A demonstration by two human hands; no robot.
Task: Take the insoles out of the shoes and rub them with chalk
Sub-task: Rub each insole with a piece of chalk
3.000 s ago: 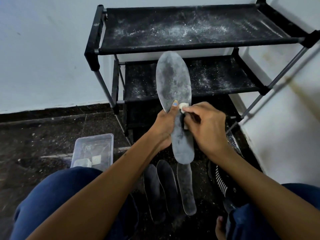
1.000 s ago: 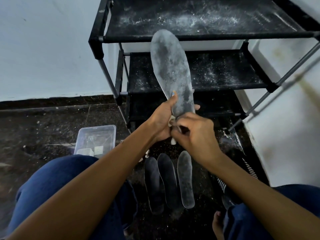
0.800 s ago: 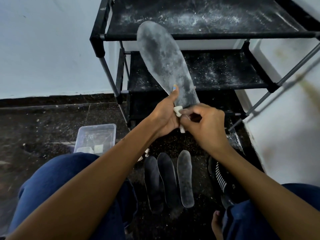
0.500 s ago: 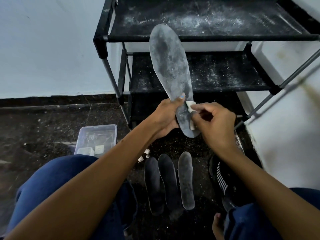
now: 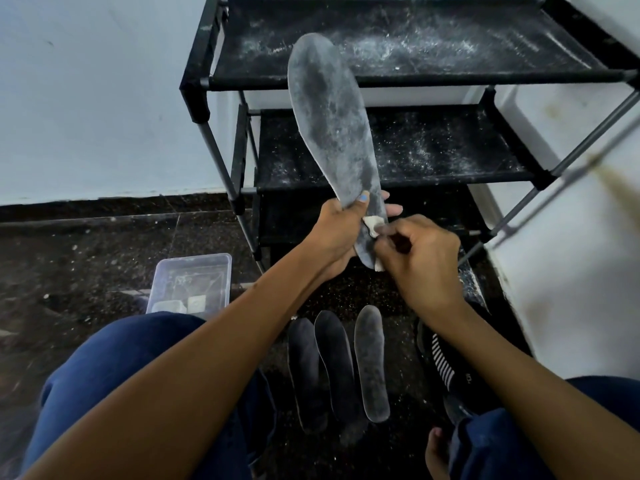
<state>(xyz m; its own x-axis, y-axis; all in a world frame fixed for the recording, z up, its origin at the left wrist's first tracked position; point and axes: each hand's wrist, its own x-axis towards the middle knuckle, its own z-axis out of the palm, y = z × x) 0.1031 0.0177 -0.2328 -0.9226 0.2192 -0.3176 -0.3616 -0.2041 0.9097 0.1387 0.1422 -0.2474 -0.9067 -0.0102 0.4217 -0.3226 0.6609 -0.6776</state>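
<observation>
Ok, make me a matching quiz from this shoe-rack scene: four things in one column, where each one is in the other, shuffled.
Things:
1. chalk
2. held insole
3. clear plastic box
4. striped black shoe

Places:
A. on the floor left of the rack
B. gripped near its heel by the left hand
C. on the floor under the right forearm
D. pinched in the right hand

Pairs: 1-D, 2-B, 3-A, 4-C

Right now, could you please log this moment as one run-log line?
left hand: grips insole | right hand: pinches chalk on heel | floor: three insoles | step: rubbing
</observation>
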